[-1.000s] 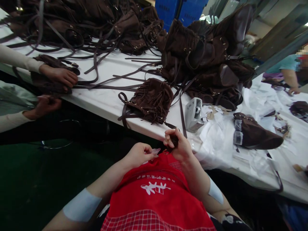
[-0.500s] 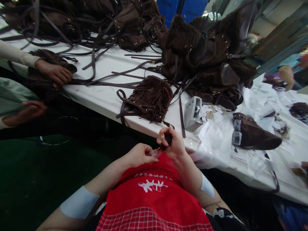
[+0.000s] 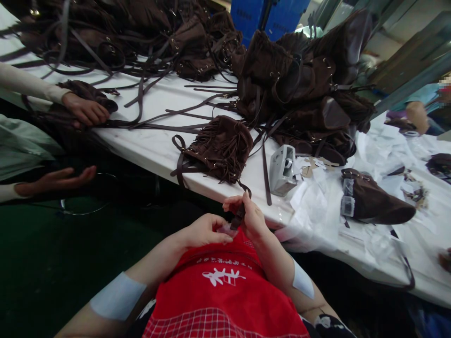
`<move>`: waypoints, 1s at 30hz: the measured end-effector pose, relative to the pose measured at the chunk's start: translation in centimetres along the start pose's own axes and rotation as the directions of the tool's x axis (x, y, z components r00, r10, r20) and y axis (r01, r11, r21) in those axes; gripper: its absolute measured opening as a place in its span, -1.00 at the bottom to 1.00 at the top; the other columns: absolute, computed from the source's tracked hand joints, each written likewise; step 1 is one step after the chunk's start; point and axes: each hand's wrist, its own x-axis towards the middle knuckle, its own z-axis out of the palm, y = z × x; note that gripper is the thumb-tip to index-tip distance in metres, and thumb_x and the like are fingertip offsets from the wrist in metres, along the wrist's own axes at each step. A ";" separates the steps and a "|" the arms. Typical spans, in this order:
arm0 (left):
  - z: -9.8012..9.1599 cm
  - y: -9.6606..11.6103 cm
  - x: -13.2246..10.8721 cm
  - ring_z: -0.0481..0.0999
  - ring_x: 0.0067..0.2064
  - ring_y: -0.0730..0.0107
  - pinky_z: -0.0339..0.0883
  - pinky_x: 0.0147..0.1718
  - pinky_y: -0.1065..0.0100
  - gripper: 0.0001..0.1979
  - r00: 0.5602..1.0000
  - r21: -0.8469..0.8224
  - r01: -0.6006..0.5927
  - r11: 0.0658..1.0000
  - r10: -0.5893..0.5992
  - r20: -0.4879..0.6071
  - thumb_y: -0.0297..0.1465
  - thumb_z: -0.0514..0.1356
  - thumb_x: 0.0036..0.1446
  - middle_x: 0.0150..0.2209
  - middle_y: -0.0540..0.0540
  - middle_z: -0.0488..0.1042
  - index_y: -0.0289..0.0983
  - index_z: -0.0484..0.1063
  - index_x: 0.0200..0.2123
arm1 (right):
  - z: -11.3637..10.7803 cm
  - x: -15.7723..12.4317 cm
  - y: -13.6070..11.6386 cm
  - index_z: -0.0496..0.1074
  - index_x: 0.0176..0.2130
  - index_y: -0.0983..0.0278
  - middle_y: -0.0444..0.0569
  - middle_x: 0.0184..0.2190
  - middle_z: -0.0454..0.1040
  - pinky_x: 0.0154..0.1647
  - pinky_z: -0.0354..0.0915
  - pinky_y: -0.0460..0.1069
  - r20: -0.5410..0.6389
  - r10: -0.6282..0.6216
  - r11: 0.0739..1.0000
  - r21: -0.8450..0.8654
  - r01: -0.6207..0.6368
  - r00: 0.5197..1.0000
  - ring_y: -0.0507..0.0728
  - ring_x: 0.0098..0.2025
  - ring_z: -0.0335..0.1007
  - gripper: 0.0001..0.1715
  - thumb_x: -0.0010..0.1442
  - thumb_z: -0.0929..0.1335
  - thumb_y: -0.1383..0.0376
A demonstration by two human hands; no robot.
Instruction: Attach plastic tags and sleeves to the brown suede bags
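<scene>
In front of my red apron, my left hand (image 3: pixel 207 230) pinches a small piece of clear plastic wrap (image 3: pixel 227 229) between thumb and fingers. My right hand (image 3: pixel 252 218) is closed round a dark brown strap (image 3: pixel 238 217), its fingertips pointing up. The strap's lower end meets the plastic; whether metal lies inside it I cannot tell. Just beyond my hands, a brown fringed bag (image 3: pixel 223 145) lies at the table's edge, and a strap runs from it toward my right hand.
Brown bags (image 3: pixel 292 80) are piled on the white table (image 3: pixel 148 150). A grey tape dispenser (image 3: pixel 283 169) stands near crumpled white wrapping (image 3: pixel 313 211). Another bag (image 3: pixel 378 197) lies at right. At left, a co-worker's hand (image 3: pixel 86 108) rests on a bag; their other hand (image 3: pixel 58 180) is held palm up.
My right hand has turned slightly and loosened its curl, showing more of the strap. My left hand stays at the plastic. The co-worker's lower hand has stretched out to the right.
</scene>
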 end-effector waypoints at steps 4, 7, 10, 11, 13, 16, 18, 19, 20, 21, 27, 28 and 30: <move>0.1 0.0 -0.4 0.43 -0.51 0.45 0.27 -0.43 0.39 -0.66 0.998 -0.122 0.024 0.992 -0.017 0.054 -0.15 0.36 -0.04 -0.52 -0.02 0.51 -0.33 0.48 -0.45 | -0.7 0.1 0.3 0.60 -0.32 0.28 0.04 -0.39 0.57 -0.16 0.33 0.01 -0.027 -0.071 0.992 -0.108 0.067 0.997 0.12 -0.29 0.46 -0.29 0.25 0.19 -0.21; 0.2 -0.2 -0.2 0.41 -0.58 0.44 0.26 -0.51 0.39 -0.56 0.992 -0.123 0.114 0.986 -0.119 -0.034 -0.03 0.35 -0.08 -0.57 -0.04 0.51 -0.33 0.45 -0.49 | -0.8 0.1 0.3 0.60 -0.34 0.27 0.02 -0.41 0.58 -0.19 0.32 0.01 -0.021 -0.118 0.982 -0.154 0.113 0.993 0.12 -0.30 0.47 -0.28 0.27 0.17 -0.20; 0.2 -0.6 0.0 0.42 -0.58 0.43 0.28 -0.50 0.38 -0.51 0.980 -0.103 0.163 0.981 -0.173 -0.095 0.02 0.36 -0.14 -0.58 -0.07 0.53 -0.34 0.45 -0.54 | -0.8 0.1 0.4 0.60 -0.35 0.25 0.00 -0.43 0.58 -0.21 0.32 0.00 -0.016 -0.126 0.979 -0.164 0.122 0.992 0.12 -0.32 0.47 -0.28 0.29 0.15 -0.18; 0.2 -0.8 0.0 0.44 -0.56 0.42 0.29 -0.48 0.37 -0.51 0.981 -0.116 0.160 0.980 -0.171 -0.092 0.02 0.36 -0.14 -0.57 -0.08 0.53 -0.34 0.47 -0.53 | -0.8 0.1 0.4 0.60 -0.35 0.25 0.00 -0.43 0.58 -0.22 0.32 0.00 -0.020 -0.126 0.979 -0.163 0.121 0.992 0.12 -0.33 0.47 -0.27 0.30 0.14 -0.18; 0.3 -1.0 0.1 0.48 -0.51 0.39 0.33 -0.42 0.35 -0.53 0.987 -0.166 0.127 0.978 -0.142 -0.080 -0.01 0.37 -0.13 -0.53 -0.10 0.55 -0.35 0.52 -0.49 | -0.7 0.1 0.5 0.60 -0.36 0.24 0.00 -0.44 0.57 -0.23 0.32 0.00 -0.025 -0.130 0.981 -0.145 0.125 0.991 0.12 -0.34 0.46 -0.26 0.30 0.13 -0.18; 0.5 -1.1 0.0 0.50 -0.41 0.37 0.33 -0.30 0.34 -0.60 0.996 -0.211 0.041 0.977 -0.057 -0.070 -0.09 0.38 -0.08 -0.47 -0.12 0.58 -0.36 0.58 -0.41 | -0.5 0.1 0.7 0.60 -0.37 0.24 0.00 -0.45 0.57 -0.25 0.33 -0.01 -0.035 -0.140 0.985 -0.103 0.135 0.990 0.11 -0.35 0.46 -0.27 0.31 0.13 -0.17; 0.6 -1.1 0.0 0.50 -0.39 0.37 0.32 -0.29 0.35 -0.63 0.998 -0.224 -0.006 0.975 -0.009 -0.065 -0.12 0.37 -0.05 -0.43 -0.13 0.59 -0.36 0.60 -0.38 | -0.4 0.1 1.0 0.59 -0.36 0.24 0.00 -0.45 0.56 -0.24 0.33 0.00 -0.046 -0.146 0.982 -0.127 0.139 0.988 0.11 -0.34 0.47 -0.26 0.32 0.11 -0.16; 0.7 -1.1 0.0 0.49 -0.39 0.37 0.31 -0.30 0.35 -0.64 0.998 -0.235 -0.022 0.972 0.007 -0.065 -0.13 0.37 -0.05 -0.43 -0.12 0.58 -0.35 0.60 -0.39 | -0.4 0.1 1.1 0.59 -0.35 0.24 0.00 -0.45 0.57 -0.23 0.33 0.00 -0.050 -0.149 0.977 -0.160 0.139 0.988 0.12 -0.34 0.47 -0.26 0.33 0.10 -0.16; 0.8 -1.1 0.1 0.48 -0.40 0.37 0.30 -0.32 0.36 -0.64 0.997 -0.242 -0.034 0.970 0.016 -0.077 -0.13 0.37 -0.06 -0.44 -0.11 0.58 -0.35 0.60 -0.41 | -0.5 0.1 1.2 0.60 -0.33 0.24 0.01 -0.44 0.57 -0.23 0.33 0.00 -0.048 -0.152 0.970 -0.200 0.140 0.987 0.12 -0.33 0.47 -0.25 0.33 0.09 -0.16; 0.8 -1.2 0.2 0.47 -0.42 0.38 0.28 -0.35 0.37 -0.65 0.995 -0.237 -0.044 0.970 0.020 -0.102 -0.13 0.38 -0.07 -0.46 -0.10 0.57 -0.35 0.59 -0.44 | -0.7 0.1 1.2 0.60 -0.31 0.24 0.01 -0.43 0.57 -0.23 0.33 0.00 -0.040 -0.155 0.959 -0.247 0.141 0.987 0.13 -0.32 0.47 -0.24 0.33 0.08 -0.16; 0.1 -2.1 0.8 0.46 -0.44 0.36 0.24 -0.41 0.38 -0.66 0.943 -0.151 -0.022 0.988 -0.029 -0.331 -0.15 0.38 -0.13 -0.48 -0.11 0.57 -0.35 0.58 -0.46 | -2.5 0.5 -0.3 0.62 -0.27 0.26 0.00 -0.41 0.57 -0.30 0.31 -0.01 0.068 -0.135 0.777 -0.611 0.148 0.989 0.14 -0.35 0.45 -0.43 0.22 0.29 -0.12; -0.2 -2.3 0.8 0.46 -0.45 0.36 0.22 -0.43 0.39 -0.65 0.937 -0.134 -0.006 0.991 -0.041 -0.347 -0.14 0.38 -0.12 -0.48 -0.11 0.58 -0.36 0.58 -0.45 | -2.8 0.5 -0.6 0.62 -0.30 0.27 -0.01 -0.43 0.57 -0.32 0.31 -0.01 0.087 -0.108 0.759 -0.637 0.138 0.990 0.14 -0.37 0.45 -0.46 0.20 0.32 -0.10; -0.5 -2.5 0.7 0.45 -0.46 0.36 0.20 -0.45 0.40 -0.63 0.928 -0.097 0.024 0.995 -0.058 -0.368 -0.12 0.38 -0.12 -0.49 -0.11 0.57 -0.36 0.59 -0.45 | -3.1 0.3 -1.0 0.62 -0.35 0.28 0.00 -0.44 0.58 -0.34 0.33 -0.01 0.120 -0.053 0.759 -0.640 0.118 0.991 0.14 -0.39 0.46 -0.53 0.16 0.38 -0.05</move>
